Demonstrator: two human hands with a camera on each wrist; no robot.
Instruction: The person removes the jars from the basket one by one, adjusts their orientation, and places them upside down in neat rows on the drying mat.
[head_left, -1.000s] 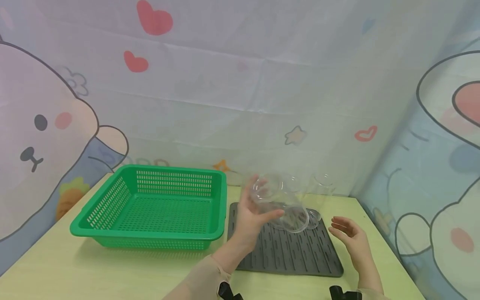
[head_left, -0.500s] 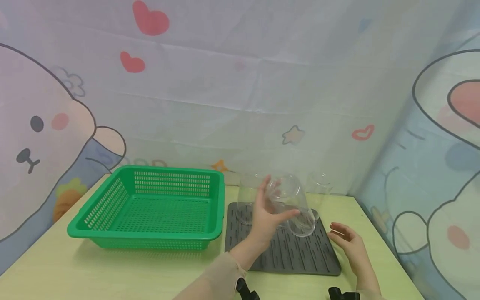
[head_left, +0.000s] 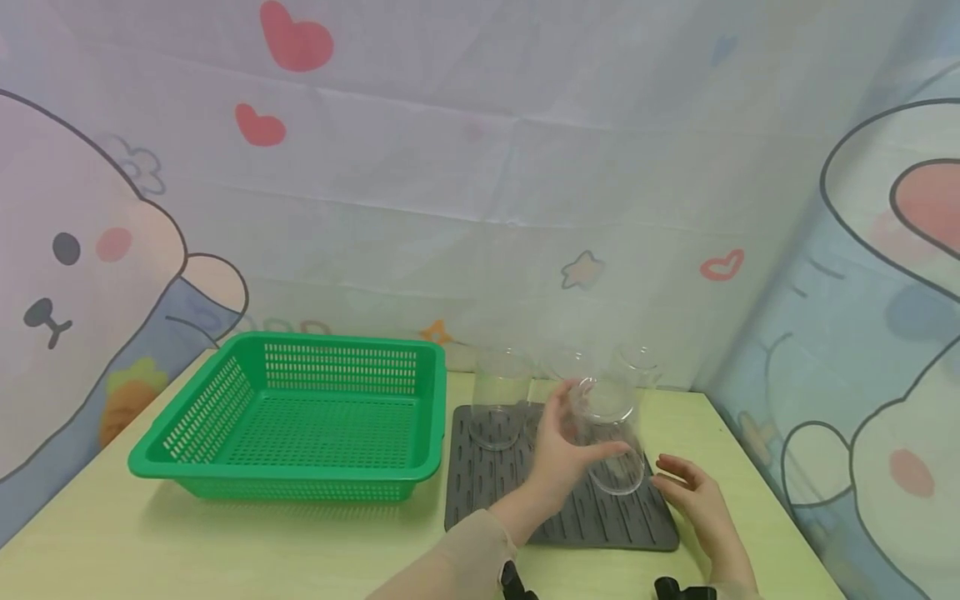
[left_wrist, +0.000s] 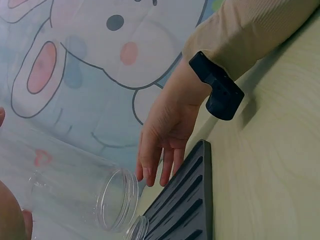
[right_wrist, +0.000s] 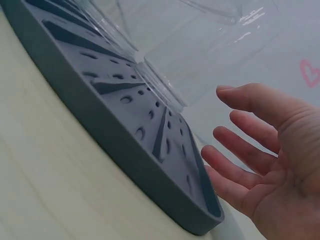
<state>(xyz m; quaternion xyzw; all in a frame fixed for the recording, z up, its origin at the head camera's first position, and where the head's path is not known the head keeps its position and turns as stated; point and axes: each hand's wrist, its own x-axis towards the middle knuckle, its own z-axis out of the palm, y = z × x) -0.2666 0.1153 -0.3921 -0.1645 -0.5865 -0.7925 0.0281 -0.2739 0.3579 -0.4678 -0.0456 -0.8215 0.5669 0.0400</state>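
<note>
My left hand [head_left: 561, 462] grips a clear drinking glass [head_left: 617, 467], thumb on the near side and fingers behind. The glass is mouth down and slightly tilted, close over the front right half of the grey drying mat [head_left: 555, 521]. Its rim [left_wrist: 117, 200] faces the mat in the left wrist view. Behind it on the mat, a clear glass [head_left: 500, 400] stands upside down at the left, with two more clear glasses partly hidden by the held one. Just off the mat's right edge, my right hand [head_left: 699, 500] holds nothing, its fingers loosely bent beside the held glass.
A green plastic basket [head_left: 315, 477] with slotted walls sits left of the mat on the pale wooden table [head_left: 247, 550]. A printed cloth backdrop [head_left: 450, 208] rises behind the table and along its right side.
My left hand has carried the glass rightward and lower toward the front right of the mat, tipping it more upright. The back left glass now shows uncovered. My right hand has barely moved.
</note>
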